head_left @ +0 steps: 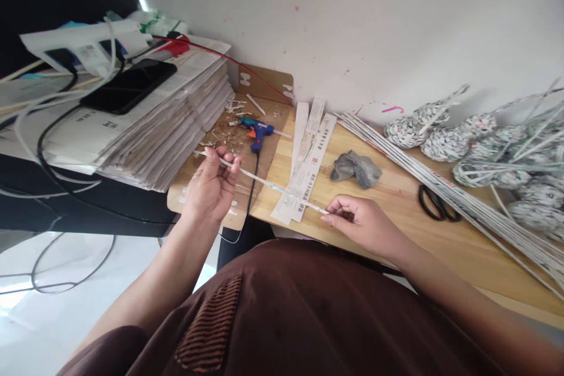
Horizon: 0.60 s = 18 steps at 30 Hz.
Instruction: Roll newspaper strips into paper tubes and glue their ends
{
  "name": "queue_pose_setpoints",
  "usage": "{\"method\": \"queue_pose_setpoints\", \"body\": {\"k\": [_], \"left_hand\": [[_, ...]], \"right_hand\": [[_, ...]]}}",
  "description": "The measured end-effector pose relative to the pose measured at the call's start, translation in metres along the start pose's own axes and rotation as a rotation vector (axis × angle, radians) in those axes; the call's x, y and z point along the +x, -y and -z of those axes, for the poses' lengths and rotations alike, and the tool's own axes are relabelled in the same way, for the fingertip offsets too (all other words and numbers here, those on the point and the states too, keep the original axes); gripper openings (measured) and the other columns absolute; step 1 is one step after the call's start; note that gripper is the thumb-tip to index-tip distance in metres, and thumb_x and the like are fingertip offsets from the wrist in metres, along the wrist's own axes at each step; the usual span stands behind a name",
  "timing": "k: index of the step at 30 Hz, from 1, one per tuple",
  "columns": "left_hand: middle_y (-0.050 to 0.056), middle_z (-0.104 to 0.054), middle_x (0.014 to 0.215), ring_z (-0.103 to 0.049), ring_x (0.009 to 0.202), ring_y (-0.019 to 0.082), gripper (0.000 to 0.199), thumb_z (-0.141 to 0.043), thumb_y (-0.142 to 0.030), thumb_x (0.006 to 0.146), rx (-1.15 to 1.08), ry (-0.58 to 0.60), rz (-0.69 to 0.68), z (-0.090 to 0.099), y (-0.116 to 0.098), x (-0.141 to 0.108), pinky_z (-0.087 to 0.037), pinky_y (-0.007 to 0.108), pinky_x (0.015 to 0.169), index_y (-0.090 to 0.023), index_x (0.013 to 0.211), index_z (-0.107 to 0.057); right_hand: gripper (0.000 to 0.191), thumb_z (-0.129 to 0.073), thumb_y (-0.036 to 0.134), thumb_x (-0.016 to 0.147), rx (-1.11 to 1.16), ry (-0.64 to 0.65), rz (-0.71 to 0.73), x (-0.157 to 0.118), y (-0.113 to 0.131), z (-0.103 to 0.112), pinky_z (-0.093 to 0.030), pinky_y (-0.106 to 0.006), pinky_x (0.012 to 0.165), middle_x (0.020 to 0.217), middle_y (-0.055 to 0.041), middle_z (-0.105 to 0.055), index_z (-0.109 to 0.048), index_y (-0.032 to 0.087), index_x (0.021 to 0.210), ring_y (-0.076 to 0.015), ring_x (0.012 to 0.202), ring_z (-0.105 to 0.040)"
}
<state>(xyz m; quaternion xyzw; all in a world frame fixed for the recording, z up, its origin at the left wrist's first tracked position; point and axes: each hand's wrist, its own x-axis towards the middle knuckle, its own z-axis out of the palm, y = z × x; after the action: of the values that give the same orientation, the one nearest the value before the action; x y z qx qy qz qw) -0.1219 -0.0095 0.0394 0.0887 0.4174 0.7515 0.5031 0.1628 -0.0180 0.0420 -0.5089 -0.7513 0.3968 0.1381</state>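
A thin rolled newspaper tube (273, 187) stretches between my two hands above the table's front edge. My left hand (212, 185) pinches it near its left end, palm turned up. At its right end, my right hand (352, 220) grips the tip between thumb and fingers. Beneath the tube lie flat printed paper strips (315, 155), partly overlapping. A blue glue gun (261, 134) with an orange trigger rests on stained cardboard (235, 188) beyond my left hand. Past my right hand sits a crumpled grey glove-like cloth (356, 169).
A tall stack of newspapers (189, 123) stands at left, carrying a black phone (130, 85) and a power strip (88, 47) with cables. On the right lie a bundle of paper tubes (423, 179), black-handled scissors (438, 202) and woven paper pieces (445, 138) against the wall.
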Motion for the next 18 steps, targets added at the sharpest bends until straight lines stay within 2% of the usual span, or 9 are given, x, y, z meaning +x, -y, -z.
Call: {"method": "queue_pose_setpoints", "body": {"k": [3,5,9,13,15,16,18], "left_hand": [[0.000,-0.063,0.067,-0.068,0.068,0.008,0.024,-0.058,-0.032,0.091,-0.012,-0.003,0.017,-0.0018,-0.0010,-0.0008,-0.057,0.013,0.064,-0.013,0.078,-0.065],[0.000,-0.063,0.066,-0.068,0.067,0.008,0.024,-0.058,-0.031,0.091,-0.017,-0.001,0.022,-0.0033,-0.0015,-0.0013,-0.058,0.013,0.064,-0.012,0.078,-0.065],[0.000,-0.063,0.066,-0.068,0.067,0.009,0.025,-0.055,-0.030,0.092,-0.020,0.005,0.022,-0.0035,-0.0020,-0.0003,-0.057,0.012,0.063,-0.012,0.079,-0.065],[0.001,-0.064,0.066,-0.069,0.067,0.009,0.026,-0.052,-0.029,0.094,-0.027,0.025,0.020,-0.0014,-0.0026,0.0014,-0.057,0.012,0.061,-0.012,0.080,-0.065],[0.001,-0.064,0.066,-0.069,0.067,0.009,0.027,-0.051,-0.029,0.094,-0.023,0.029,0.019,-0.0010,-0.0026,0.0010,-0.057,0.012,0.062,-0.012,0.080,-0.066],[0.001,-0.064,0.066,-0.069,0.068,0.009,0.027,-0.052,-0.029,0.094,-0.021,0.032,0.020,-0.0011,-0.0024,0.0005,-0.057,0.012,0.062,-0.012,0.080,-0.066],[0.001,-0.064,0.068,-0.069,0.069,0.009,0.025,-0.053,-0.029,0.093,-0.020,0.041,0.030,-0.0016,-0.0012,-0.0013,-0.058,0.013,0.064,-0.012,0.081,-0.066]], "right_hand": [[0.034,-0.050,0.044,0.092,0.035,0.030,-0.001,-0.0007,-0.0019,0.0002,-0.045,-0.029,0.070,0.072,-0.0020,-0.068,-0.059,0.021,0.069,-0.0178,0.073,-0.063],[0.036,-0.048,0.046,0.093,0.072,0.082,0.002,-0.0014,-0.0019,0.0002,-0.046,-0.029,0.073,0.073,-0.0021,-0.068,-0.059,0.021,0.069,-0.0184,0.078,-0.065],[0.033,-0.052,0.050,0.091,0.075,0.105,-0.022,-0.0025,-0.0029,0.0008,-0.043,-0.028,0.065,0.069,0.0001,-0.064,-0.061,0.021,0.077,-0.0153,0.066,-0.059],[0.045,-0.040,0.056,0.095,0.290,0.292,-0.148,-0.0025,-0.0067,0.0020,-0.043,-0.027,0.059,0.057,0.0015,-0.055,-0.061,0.018,0.081,-0.0127,0.054,-0.053],[0.049,-0.037,0.058,0.095,0.339,0.367,-0.183,-0.0019,-0.0071,0.0019,-0.044,-0.027,0.058,0.057,0.0008,-0.056,-0.062,0.017,0.086,-0.0129,0.053,-0.054],[0.049,-0.037,0.058,0.095,0.328,0.363,-0.174,-0.0012,-0.0061,0.0013,-0.046,-0.028,0.060,0.061,-0.0006,-0.059,-0.062,0.017,0.089,-0.0137,0.056,-0.056],[0.044,-0.042,0.056,0.094,0.241,0.278,-0.103,0.0016,-0.0009,-0.0013,-0.047,-0.029,0.065,0.073,-0.0035,-0.066,-0.064,0.018,0.093,-0.0160,0.065,-0.062]]}}
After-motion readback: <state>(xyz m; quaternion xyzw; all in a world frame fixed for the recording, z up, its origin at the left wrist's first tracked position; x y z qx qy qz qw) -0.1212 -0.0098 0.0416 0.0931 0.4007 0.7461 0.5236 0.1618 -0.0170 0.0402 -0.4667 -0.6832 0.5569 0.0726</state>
